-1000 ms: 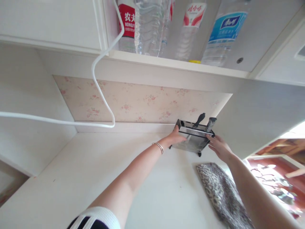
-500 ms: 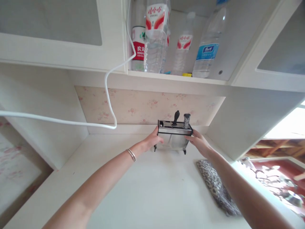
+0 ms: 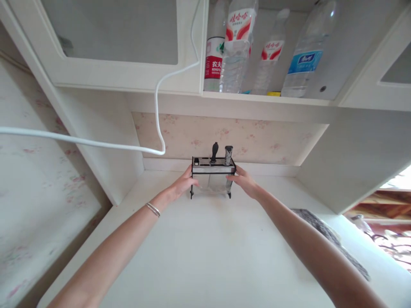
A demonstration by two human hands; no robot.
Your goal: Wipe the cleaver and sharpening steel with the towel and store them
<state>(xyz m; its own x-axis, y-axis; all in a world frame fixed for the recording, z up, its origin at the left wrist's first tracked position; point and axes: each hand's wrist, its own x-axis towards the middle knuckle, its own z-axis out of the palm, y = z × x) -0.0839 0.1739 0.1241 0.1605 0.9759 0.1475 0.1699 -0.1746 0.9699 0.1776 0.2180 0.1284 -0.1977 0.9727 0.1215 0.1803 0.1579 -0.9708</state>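
Note:
A knife holder (image 3: 208, 170) with a silver slotted top, black trim and a see-through body stands upright on the white counter (image 3: 205, 239), near the back wall. From its top rise a black handle (image 3: 215, 152) and a grey patterned handle (image 3: 228, 155). My left hand (image 3: 183, 184) grips its left side, thumb across the front. On the opposite side, my right hand (image 3: 245, 183) clasps it, its thumb also in front. Part of the fingers of both hands is hidden behind the holder.
Overhead, a cabinet shelf (image 3: 269, 99) holds several bottles (image 3: 236, 64). A white cable (image 3: 157, 98) hangs down and runs left in front of the cabinet. Side panels (image 3: 356, 149) enclose the counter nook. A grey furry cloth (image 3: 330, 235) lies at the right, partly behind my right arm.
Both hands have shifted the knife holder left along the back wall, and it now sits squarer to me. The view has turned slightly right. The grip is unchanged.

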